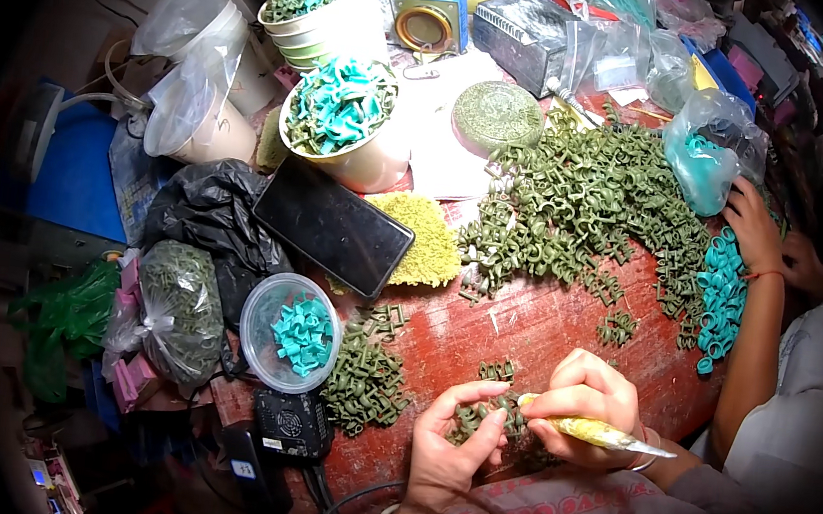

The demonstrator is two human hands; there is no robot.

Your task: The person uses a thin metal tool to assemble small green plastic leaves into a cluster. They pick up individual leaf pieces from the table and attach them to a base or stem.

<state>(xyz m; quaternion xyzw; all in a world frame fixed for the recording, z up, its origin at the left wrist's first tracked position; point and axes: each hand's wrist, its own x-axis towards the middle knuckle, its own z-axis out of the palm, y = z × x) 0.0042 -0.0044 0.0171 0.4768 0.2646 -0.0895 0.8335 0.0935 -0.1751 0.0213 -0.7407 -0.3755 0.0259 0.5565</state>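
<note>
Green plastic clips (pixel 485 420) pinched by left fingers (pixel 476 404) on red table (pixel 524 329); right fingers (pixel 554 428) grip yellow tool (pixel 593 434).

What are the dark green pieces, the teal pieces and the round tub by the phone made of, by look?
Dark green pieces: likely moulded plastic or rubber, matte, all one shape. Teal pieces: same kind of moulding, slightly glossier. Round tub: clear thin plastic, since the contents show through its wall. Table: red and glossy, perhaps lacquered; the base material can't be told.

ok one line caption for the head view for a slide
Left hand holds small green pieces while right hand grips a yellow tool over a red table.
</note>
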